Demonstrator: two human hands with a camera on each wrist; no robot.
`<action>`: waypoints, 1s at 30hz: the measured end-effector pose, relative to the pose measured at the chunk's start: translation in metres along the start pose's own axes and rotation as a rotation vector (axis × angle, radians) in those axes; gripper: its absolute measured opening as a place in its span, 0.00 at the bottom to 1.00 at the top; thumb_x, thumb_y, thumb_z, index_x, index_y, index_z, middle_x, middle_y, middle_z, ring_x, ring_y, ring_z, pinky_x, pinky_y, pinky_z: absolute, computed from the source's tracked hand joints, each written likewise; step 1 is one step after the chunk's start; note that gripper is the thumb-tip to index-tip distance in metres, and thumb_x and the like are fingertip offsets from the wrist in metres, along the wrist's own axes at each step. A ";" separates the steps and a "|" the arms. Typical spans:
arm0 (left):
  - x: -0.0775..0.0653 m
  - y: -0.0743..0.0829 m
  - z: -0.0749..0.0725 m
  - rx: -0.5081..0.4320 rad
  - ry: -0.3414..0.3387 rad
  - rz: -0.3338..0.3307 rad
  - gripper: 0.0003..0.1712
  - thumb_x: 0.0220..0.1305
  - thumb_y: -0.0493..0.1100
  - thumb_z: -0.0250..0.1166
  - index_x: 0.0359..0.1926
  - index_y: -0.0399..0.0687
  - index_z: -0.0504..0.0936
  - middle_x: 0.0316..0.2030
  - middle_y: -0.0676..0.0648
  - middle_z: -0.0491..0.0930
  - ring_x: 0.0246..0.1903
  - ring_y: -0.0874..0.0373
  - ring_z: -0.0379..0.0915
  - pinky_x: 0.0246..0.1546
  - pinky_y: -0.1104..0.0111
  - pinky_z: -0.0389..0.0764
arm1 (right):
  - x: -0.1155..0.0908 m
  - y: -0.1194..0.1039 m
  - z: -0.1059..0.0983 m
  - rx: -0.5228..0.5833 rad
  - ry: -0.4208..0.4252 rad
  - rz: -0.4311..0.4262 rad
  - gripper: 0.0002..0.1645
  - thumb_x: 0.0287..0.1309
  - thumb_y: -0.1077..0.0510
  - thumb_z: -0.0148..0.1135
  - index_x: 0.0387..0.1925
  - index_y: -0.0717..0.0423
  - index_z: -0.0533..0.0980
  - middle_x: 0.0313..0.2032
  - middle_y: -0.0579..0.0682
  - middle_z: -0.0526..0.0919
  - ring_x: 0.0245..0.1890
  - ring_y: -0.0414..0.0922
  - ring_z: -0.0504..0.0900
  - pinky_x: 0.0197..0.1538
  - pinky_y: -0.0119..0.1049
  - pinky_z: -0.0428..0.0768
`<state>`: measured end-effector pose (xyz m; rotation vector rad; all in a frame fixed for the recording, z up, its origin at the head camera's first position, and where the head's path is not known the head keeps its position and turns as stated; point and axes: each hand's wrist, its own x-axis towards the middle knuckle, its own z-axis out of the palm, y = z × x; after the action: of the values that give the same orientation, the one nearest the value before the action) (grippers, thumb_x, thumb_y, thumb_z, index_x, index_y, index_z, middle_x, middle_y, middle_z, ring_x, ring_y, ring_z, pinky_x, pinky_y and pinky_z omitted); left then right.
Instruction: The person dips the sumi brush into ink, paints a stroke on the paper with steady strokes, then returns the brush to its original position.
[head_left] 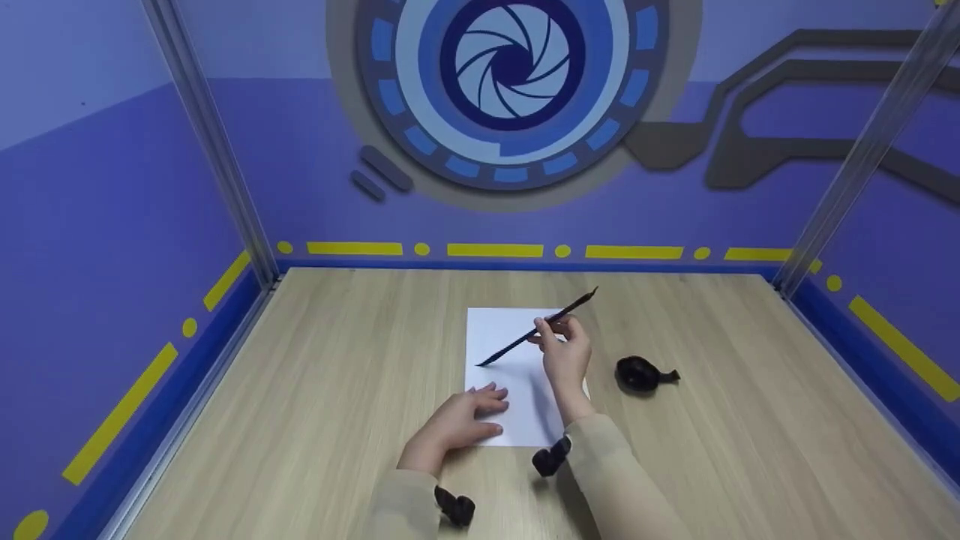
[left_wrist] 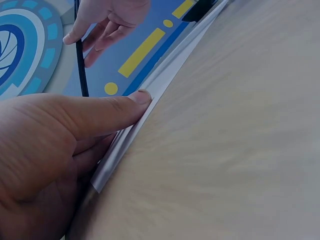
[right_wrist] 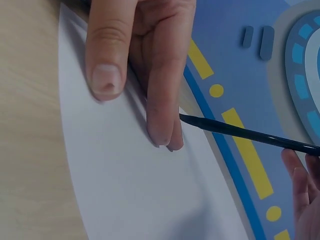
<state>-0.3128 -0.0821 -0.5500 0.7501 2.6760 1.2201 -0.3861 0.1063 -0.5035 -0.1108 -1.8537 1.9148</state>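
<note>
A slim black brush (head_left: pixel 517 343) slants across a white sheet of paper (head_left: pixel 517 420). My right hand (head_left: pixel 566 356) pinches its shaft between thumb and fingers, the bristle tip low over the sheet's left part. In the right wrist view, the brush's dark pointed tip (right_wrist: pixel 192 120) appears beside the left hand's fingertips. My left hand (head_left: pixel 459 420) rests on the paper's lower left edge with its fingers spread. The left wrist view has the left thumb (left_wrist: pixel 112 111) lying along the sheet's near edge.
To the right of the paper sits a small round black vessel (head_left: pixel 637 375) with a short stub pointing right. The wooden table (head_left: pixel 337 375) is bounded by blue and purple walls, with metal posts at its far corners. Each wrist carries a small black device.
</note>
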 end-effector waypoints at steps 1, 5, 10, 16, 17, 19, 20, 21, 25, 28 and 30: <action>0.000 0.000 0.000 0.000 0.000 0.000 0.24 0.62 0.40 0.70 0.60 0.40 0.84 0.69 0.47 0.76 0.75 0.46 0.64 0.80 0.47 0.58 | 0.000 0.001 0.000 -0.006 -0.002 -0.012 0.10 0.64 0.66 0.67 0.41 0.72 0.77 0.35 0.65 0.86 0.33 0.69 0.89 0.26 0.24 0.84; 0.000 0.000 0.000 0.002 -0.003 0.001 0.25 0.62 0.40 0.70 0.60 0.40 0.84 0.69 0.47 0.76 0.75 0.45 0.64 0.79 0.46 0.59 | -0.002 0.002 0.001 -0.044 -0.013 -0.057 0.10 0.63 0.64 0.69 0.39 0.68 0.79 0.34 0.61 0.86 0.30 0.63 0.90 0.28 0.26 0.85; 0.000 -0.001 0.000 0.006 -0.003 0.007 0.24 0.62 0.40 0.70 0.60 0.40 0.84 0.69 0.47 0.76 0.75 0.44 0.64 0.79 0.45 0.60 | -0.005 0.000 0.002 -0.087 -0.043 -0.136 0.09 0.63 0.61 0.71 0.37 0.64 0.79 0.33 0.60 0.87 0.27 0.55 0.91 0.29 0.26 0.85; 0.000 -0.001 0.000 -0.001 0.001 0.010 0.24 0.62 0.40 0.70 0.59 0.40 0.84 0.69 0.47 0.77 0.75 0.44 0.64 0.78 0.45 0.60 | -0.006 -0.004 0.001 -0.145 -0.074 -0.226 0.09 0.63 0.61 0.70 0.36 0.63 0.79 0.32 0.60 0.87 0.27 0.56 0.91 0.30 0.23 0.84; -0.001 -0.001 0.000 0.002 0.001 0.010 0.24 0.62 0.40 0.70 0.59 0.41 0.84 0.69 0.47 0.77 0.75 0.44 0.64 0.78 0.45 0.60 | -0.006 -0.004 0.001 -0.158 -0.076 -0.230 0.09 0.64 0.61 0.70 0.35 0.63 0.79 0.32 0.59 0.87 0.27 0.56 0.91 0.30 0.22 0.83; 0.000 -0.001 0.000 0.006 0.000 0.013 0.24 0.62 0.40 0.70 0.59 0.41 0.84 0.69 0.47 0.77 0.75 0.44 0.64 0.78 0.45 0.61 | -0.006 -0.005 0.000 -0.185 -0.082 -0.236 0.08 0.64 0.60 0.70 0.35 0.62 0.79 0.32 0.58 0.88 0.27 0.55 0.91 0.31 0.22 0.83; 0.000 -0.001 0.000 0.009 -0.001 0.012 0.24 0.63 0.40 0.70 0.60 0.41 0.84 0.69 0.47 0.77 0.75 0.45 0.64 0.78 0.46 0.61 | -0.006 -0.005 0.000 -0.196 -0.085 -0.238 0.08 0.64 0.60 0.70 0.36 0.61 0.79 0.33 0.58 0.88 0.27 0.55 0.91 0.31 0.22 0.83; 0.000 -0.001 0.000 0.009 -0.002 0.011 0.24 0.63 0.40 0.70 0.60 0.41 0.84 0.69 0.48 0.77 0.75 0.45 0.64 0.78 0.46 0.61 | -0.006 -0.005 -0.001 -0.205 -0.087 -0.241 0.08 0.64 0.60 0.70 0.36 0.61 0.79 0.33 0.57 0.88 0.27 0.55 0.91 0.31 0.22 0.83; 0.000 -0.001 -0.001 0.021 -0.005 0.007 0.24 0.63 0.40 0.70 0.60 0.42 0.84 0.69 0.48 0.77 0.75 0.46 0.64 0.78 0.47 0.62 | -0.007 -0.007 -0.002 -0.235 -0.090 -0.253 0.08 0.63 0.61 0.70 0.36 0.61 0.79 0.32 0.57 0.88 0.27 0.55 0.91 0.31 0.24 0.83; 0.000 -0.002 -0.001 0.026 -0.003 0.017 0.24 0.63 0.40 0.70 0.60 0.42 0.84 0.69 0.48 0.77 0.75 0.46 0.65 0.78 0.47 0.63 | -0.007 -0.008 -0.004 -0.241 -0.087 -0.255 0.08 0.63 0.60 0.70 0.35 0.61 0.79 0.32 0.57 0.87 0.28 0.56 0.91 0.31 0.24 0.82; 0.000 -0.002 0.000 0.021 -0.002 0.019 0.24 0.63 0.40 0.70 0.60 0.41 0.84 0.69 0.47 0.77 0.75 0.45 0.65 0.78 0.47 0.62 | -0.007 -0.009 -0.005 -0.245 -0.086 -0.253 0.09 0.63 0.60 0.70 0.35 0.61 0.79 0.32 0.57 0.87 0.28 0.57 0.91 0.30 0.23 0.81</action>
<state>-0.3138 -0.0832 -0.5510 0.7806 2.6900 1.1972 -0.3758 0.1080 -0.4970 0.1248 -2.0451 1.5414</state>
